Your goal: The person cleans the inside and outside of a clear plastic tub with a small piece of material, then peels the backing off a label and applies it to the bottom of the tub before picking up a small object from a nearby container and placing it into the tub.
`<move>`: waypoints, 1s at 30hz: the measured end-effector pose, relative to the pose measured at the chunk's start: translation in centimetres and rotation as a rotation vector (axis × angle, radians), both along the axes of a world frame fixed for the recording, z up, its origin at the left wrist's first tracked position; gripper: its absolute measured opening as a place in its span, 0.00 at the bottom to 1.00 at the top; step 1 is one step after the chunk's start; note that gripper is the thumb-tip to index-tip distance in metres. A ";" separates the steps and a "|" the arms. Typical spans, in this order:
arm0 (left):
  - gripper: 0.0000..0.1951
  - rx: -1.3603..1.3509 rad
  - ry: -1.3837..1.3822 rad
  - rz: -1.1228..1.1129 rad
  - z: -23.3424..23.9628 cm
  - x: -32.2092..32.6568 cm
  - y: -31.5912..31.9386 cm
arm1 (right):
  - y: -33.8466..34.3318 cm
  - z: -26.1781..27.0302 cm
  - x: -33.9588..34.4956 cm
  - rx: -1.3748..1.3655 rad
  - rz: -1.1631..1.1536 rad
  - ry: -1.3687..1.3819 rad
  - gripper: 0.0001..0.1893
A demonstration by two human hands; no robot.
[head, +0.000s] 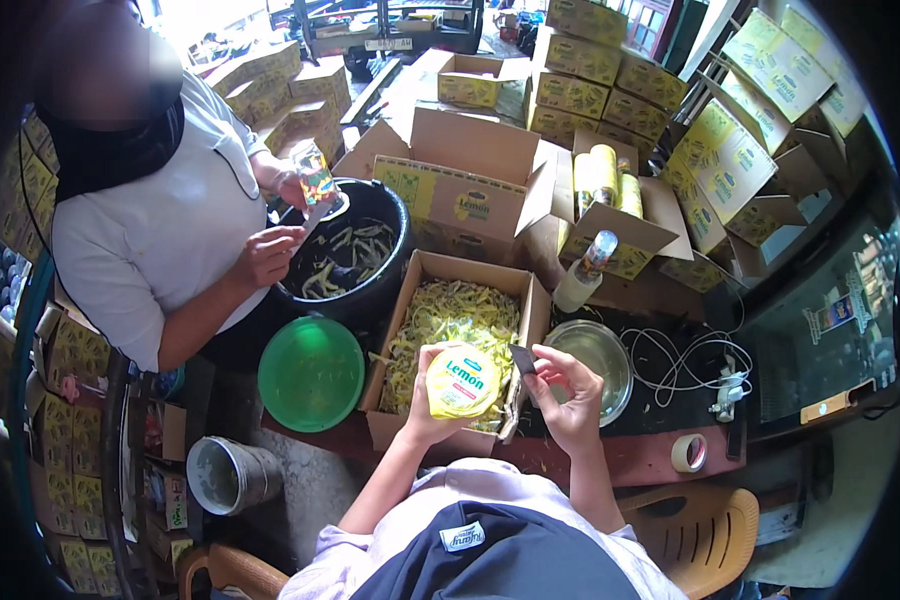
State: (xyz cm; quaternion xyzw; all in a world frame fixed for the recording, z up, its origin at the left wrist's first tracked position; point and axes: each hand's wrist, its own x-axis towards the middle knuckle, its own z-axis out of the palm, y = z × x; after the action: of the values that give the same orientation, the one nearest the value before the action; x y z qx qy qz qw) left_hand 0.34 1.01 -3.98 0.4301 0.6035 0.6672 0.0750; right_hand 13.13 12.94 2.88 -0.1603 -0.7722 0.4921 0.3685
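Note:
My left hand is wrapped around a round plastic cup or tub, its printed yellow top facing me. Between the thumb and fingers of my right hand is a small dark flat piece, perhaps a scraper, held just right of the cup and apart from it. Under both hands stands an open cardboard box full of yellow plastic scraps. Right of the box, partly behind my right hand, sits a clear bowl.
At left, a co-worker holds a printed cup and a flat strip over a black tub. Nearby are a green basin, a bottle, white cables, a tape roll, a bucket and stacked cartons.

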 end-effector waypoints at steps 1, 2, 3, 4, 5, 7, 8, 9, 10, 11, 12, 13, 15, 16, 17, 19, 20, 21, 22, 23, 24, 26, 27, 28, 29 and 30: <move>0.35 0.016 -0.116 -0.060 0.3 0.0 0.2 | 0.4 0.1 -0.1 -0.006 -0.002 0.001 0.15; 0.35 0.032 -0.232 -0.121 0.5 -0.1 0.4 | 0.6 0.3 -0.2 -0.013 -0.007 0.006 0.15; 0.35 0.035 -0.229 -0.120 0.4 -0.2 0.5 | 0.9 0.4 -0.4 -0.010 -0.006 0.008 0.15; 0.34 0.075 -0.251 -0.120 0.2 -0.3 0.7 | 1.2 0.4 -0.5 0.005 -0.014 0.005 0.15; 0.33 0.114 -0.273 -0.120 -0.2 -0.4 0.9 | 1.4 0.5 -0.6 0.020 -0.022 0.002 0.16; 0.30 0.069 -0.252 -0.098 -2.1 -0.6 0.9 | 1.3 0.5 -0.8 0.004 -0.019 0.002 0.16; 0.29 -0.018 -0.183 -0.025 -2.9 -0.7 0.9 | 1.2 0.5 -0.9 -0.012 -0.015 0.001 0.16; 0.29 -0.044 -0.169 -0.003 -2.9 -0.7 0.9 | 1.1 0.4 -1.0 -0.012 -0.016 0.001 0.16; 0.28 -0.069 -0.154 0.020 -2.9 -0.8 1.0 | 1.0 0.3 -1.0 -0.023 -0.009 0.000 0.16; 0.28 -0.093 -0.141 0.043 -2.8 -0.8 1.1 | 0.9 0.3 -1.1 -0.034 -0.003 -0.001 0.16; 0.29 -0.027 -0.060 0.064 -0.8 -0.6 1.3 | 1.1 0.2 -1.1 -0.037 -0.010 -0.002 0.16; 0.29 0.037 0.022 0.094 0.3 -0.4 1.3 | 1.1 0.1 -1.1 -0.042 -0.003 -0.012 0.16; 0.29 -0.018 0.005 0.100 0.4 -0.5 1.2 | 1.0 0.1 -1.2 -0.052 0.011 -0.033 0.16; 0.27 -0.013 0.007 0.050 0.7 -0.6 1.2 | 0.9 0.2 -1.3 -0.056 0.013 -0.036 0.16; 0.26 -0.008 0.010 0.000 1.2 -0.7 1.2 | 0.8 0.4 -1.6 -0.011 0.032 -0.027 0.15; 0.24 -0.002 -0.054 -0.019 2.3 -1.1 1.3 | 0.9 0.8 -1.7 0.030 0.049 -0.030 0.15; 0.24 -0.012 0.017 -0.037 2.5 -1.6 1.5 | 1.0 1.1 -1.8 0.086 0.085 -0.053 0.15; 0.24 -0.027 0.085 -0.054 2.7 -2.0 1.6 | 1.0 1.3 -1.9 0.137 0.125 -0.078 0.15; 0.24 -0.038 0.102 -0.060 3.2 -2.2 1.7 | 0.6 1.8 -2.0 0.146 0.126 -0.096 0.15; 0.24 -0.041 0.066 -0.074 3.2 -2.2 1.6 | 0.3 2.1 -2.1 0.137 0.129 -0.105 0.15; 0.25 -0.032 0.043 -0.091 3.5 -2.3 1.6 | -0.1 2.5 -2.1 0.152 0.094 -0.117 0.14; 0.26 -0.025 0.014 -0.109 4.0 -2.3 1.5 | -0.7 3.2 -2.3 0.191 0.072 -0.139 0.14; 0.26 -0.034 0.041 -0.119 4.1 -2.4 1.5 | -0.6 3.3 -2.4 0.189 0.074 -0.142 0.14; 0.27 -0.044 0.069 -0.129 4.3 -2.4 1.4 | -0.5 3.3 -2.4 0.344 0.121 -0.120 0.15; 0.27 -0.045 0.065 -0.127 4.4 -2.3 1.4 | -0.5 3.3 -2.4 0.499 0.169 -0.097 0.16; 0.27 -0.040 0.037 -0.152 4.6 -2.2 1.3 | -0.8 3.7 -2.4 0.512 0.166 -0.134 0.15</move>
State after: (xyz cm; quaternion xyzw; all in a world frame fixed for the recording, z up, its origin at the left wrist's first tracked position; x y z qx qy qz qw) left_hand -1.86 2.36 0.63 0.4854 0.5837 0.6392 0.1229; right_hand 10.75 12.12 6.57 -0.0303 -0.9045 0.2978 0.3038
